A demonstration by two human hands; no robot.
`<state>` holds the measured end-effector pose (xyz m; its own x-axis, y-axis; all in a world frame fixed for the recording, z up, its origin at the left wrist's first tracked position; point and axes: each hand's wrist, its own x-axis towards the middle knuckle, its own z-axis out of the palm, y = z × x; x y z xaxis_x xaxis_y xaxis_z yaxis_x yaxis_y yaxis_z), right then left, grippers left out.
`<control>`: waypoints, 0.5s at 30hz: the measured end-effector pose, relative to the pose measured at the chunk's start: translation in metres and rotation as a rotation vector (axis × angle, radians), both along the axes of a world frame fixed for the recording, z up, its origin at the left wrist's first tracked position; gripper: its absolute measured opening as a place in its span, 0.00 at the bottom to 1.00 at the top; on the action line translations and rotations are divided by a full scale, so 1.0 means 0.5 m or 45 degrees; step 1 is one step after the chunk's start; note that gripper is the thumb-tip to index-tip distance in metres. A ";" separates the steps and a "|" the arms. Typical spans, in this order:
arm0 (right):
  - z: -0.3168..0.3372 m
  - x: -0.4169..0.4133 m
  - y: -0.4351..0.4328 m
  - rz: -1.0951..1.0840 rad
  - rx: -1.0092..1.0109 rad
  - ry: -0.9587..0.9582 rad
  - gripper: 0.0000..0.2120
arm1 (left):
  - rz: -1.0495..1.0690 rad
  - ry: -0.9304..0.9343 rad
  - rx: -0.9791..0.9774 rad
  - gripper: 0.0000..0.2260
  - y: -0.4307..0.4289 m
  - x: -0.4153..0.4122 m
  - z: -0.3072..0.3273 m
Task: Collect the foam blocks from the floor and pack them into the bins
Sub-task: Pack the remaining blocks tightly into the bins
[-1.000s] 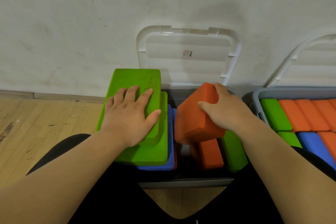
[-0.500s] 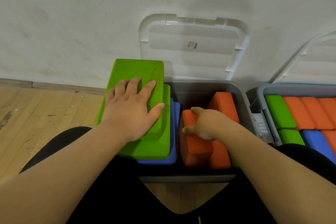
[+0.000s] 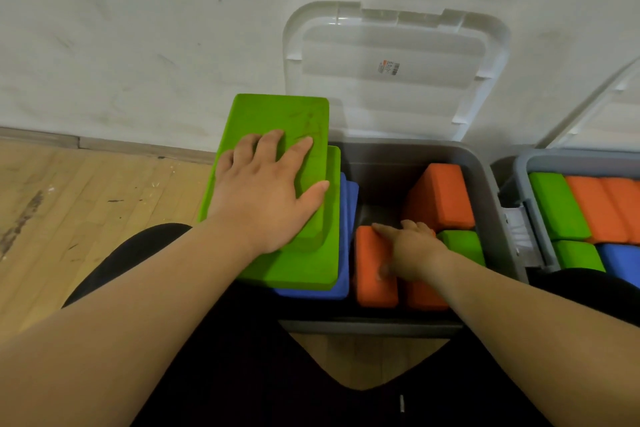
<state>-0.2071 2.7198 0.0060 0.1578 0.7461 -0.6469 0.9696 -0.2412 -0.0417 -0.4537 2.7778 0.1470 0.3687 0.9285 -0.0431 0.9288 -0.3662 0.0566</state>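
Observation:
A grey bin [image 3: 485, 184] stands open in front of me. My left hand [image 3: 266, 191] lies flat, fingers spread, on a stack of green foam blocks [image 3: 277, 118] and a blue block [image 3: 346, 253] at the bin's left side. Low inside the bin my right hand [image 3: 408, 246] presses on an orange block [image 3: 370, 274], index finger stretched out along its top. A second orange block [image 3: 440, 198] leans tilted at the back right, and a green block [image 3: 464, 243] lies beside my wrist.
The bin's clear lid [image 3: 391, 69] leans against the white wall. A second grey bin [image 3: 523, 170] at the right holds green, orange and blue blocks. Wooden floor [image 3: 86, 211] stretches to the left. My dark-clothed legs flank the bin.
My right hand has carried the orange block down from above the bin and pushed it lower among the other blocks. The left hand has stayed on the green stack.

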 end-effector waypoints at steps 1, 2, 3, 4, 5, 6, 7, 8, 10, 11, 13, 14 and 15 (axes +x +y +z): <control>-0.010 0.004 -0.003 -0.015 0.003 0.009 0.54 | -0.004 -0.018 -0.006 0.36 -0.002 -0.001 0.003; -0.007 0.003 -0.004 -0.033 0.018 0.035 0.55 | -0.008 -0.047 -0.022 0.36 -0.001 -0.002 0.006; 0.002 0.001 -0.004 -0.084 0.067 0.109 0.55 | -0.003 -0.089 -0.043 0.36 0.000 -0.005 0.012; 0.020 -0.004 0.001 -0.171 0.175 0.247 0.54 | 0.027 -0.133 -0.060 0.36 0.003 -0.012 0.018; 0.045 -0.010 0.010 -0.298 0.313 0.458 0.52 | 0.086 -0.158 -0.063 0.36 0.004 -0.022 0.023; 0.076 -0.018 0.019 -0.436 0.447 0.699 0.49 | 0.173 -0.156 -0.068 0.35 0.004 -0.036 0.023; 0.110 -0.026 0.028 -0.548 0.568 0.934 0.45 | 0.273 -0.145 -0.093 0.35 0.001 -0.050 0.022; 0.141 -0.035 0.034 -0.625 0.620 1.125 0.43 | 0.361 -0.162 -0.152 0.36 -0.004 -0.063 0.022; 0.189 -0.059 0.030 -0.616 0.612 1.396 0.42 | 0.445 -0.307 -0.293 0.37 -0.018 -0.074 0.021; 0.204 -0.075 0.023 -0.559 0.591 1.475 0.42 | 0.441 -0.395 -0.316 0.37 -0.024 -0.071 0.020; 0.220 -0.102 0.006 -0.458 0.535 1.644 0.39 | 0.402 -0.528 -0.273 0.36 -0.031 -0.052 0.017; 0.229 -0.106 0.001 -0.430 0.519 1.731 0.39 | 0.385 -0.589 -0.249 0.36 -0.033 -0.040 0.015; 0.240 -0.104 -0.002 -0.417 0.530 1.799 0.42 | 0.363 -0.656 -0.225 0.36 -0.037 -0.026 0.017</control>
<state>-0.2589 2.7189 0.1261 -0.2046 0.9654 -0.1615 -0.0182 -0.1687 -0.9855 -0.4667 2.7593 0.1555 0.1211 0.9888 -0.0877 0.8260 -0.0514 0.5614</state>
